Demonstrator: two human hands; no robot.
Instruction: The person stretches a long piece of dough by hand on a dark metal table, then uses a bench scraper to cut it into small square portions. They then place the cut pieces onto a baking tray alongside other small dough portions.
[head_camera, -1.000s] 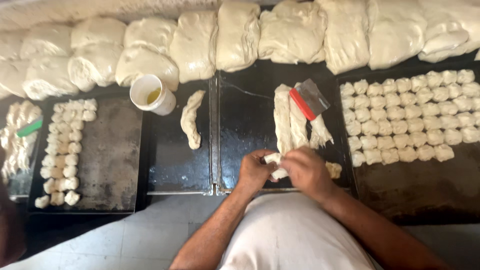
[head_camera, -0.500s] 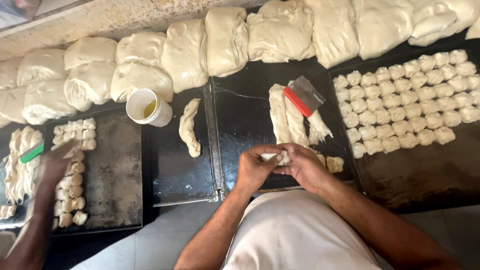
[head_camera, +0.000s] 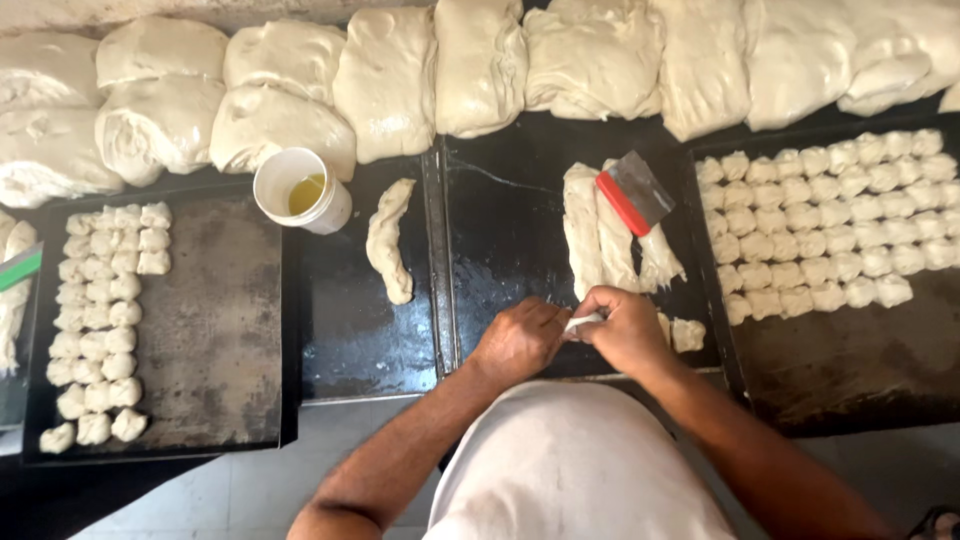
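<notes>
While both hands are meeting at the near edge of the middle black tray (head_camera: 500, 250), the left hand (head_camera: 518, 340) and the right hand (head_camera: 628, 332) are pinching a small dough piece (head_camera: 583, 322) between them. Only a short pale end of it is showing in the gap; its long axis is running roughly left to right, from one grip to the other. Both grips are closing around it, fingers curled, the left from the left end, the right from the right end and partly over the top; how much dough is hidden inside the palms cannot be told. The two hands are almost touching, so neither is clearly nearer. Just far of the right hand, three dough strips (head_camera: 600, 235) are lying side by side with their long axes running near to far, and a scraper (head_camera: 637, 195) with a red handle is resting on their far end. Two cut dough lumps (head_camera: 684, 333) are sitting just right of the right hand. A lone dough strip (head_camera: 388, 240) is lying left of the tray seam, beside a white cup of oil (head_camera: 300, 190). Rows of dough pieces (head_camera: 830, 225) are filling the right tray, fewer rows (head_camera: 100, 310) the left tray. Large dough slabs (head_camera: 480, 65) are lining the far side of the worktop.
</notes>
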